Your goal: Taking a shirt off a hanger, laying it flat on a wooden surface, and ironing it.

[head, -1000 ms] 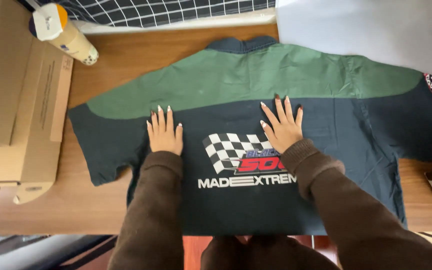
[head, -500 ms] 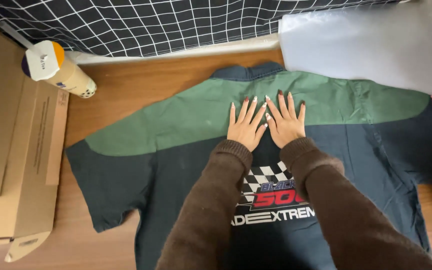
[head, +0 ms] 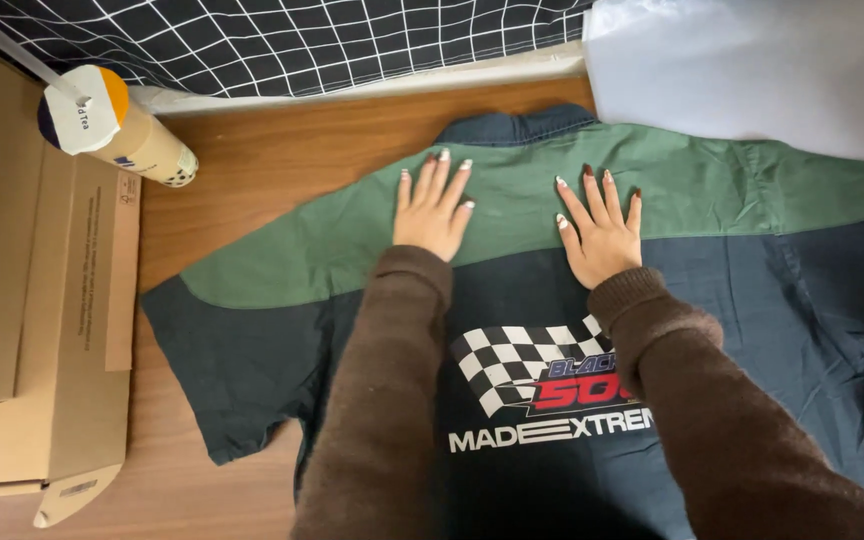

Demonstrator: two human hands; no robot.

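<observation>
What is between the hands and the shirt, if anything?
Nothing visible. The left hand and the right hand lie flat, palms down, directly on the green upper panel of the shirt, which lies spread on the wooden table.

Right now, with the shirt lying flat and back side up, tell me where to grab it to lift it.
Pinch the shirt at both shoulder seams, coming from the collar edge. It lies spread flat on the table, and the left hand and right hand already rest on the green yoke near those seams.
</observation>
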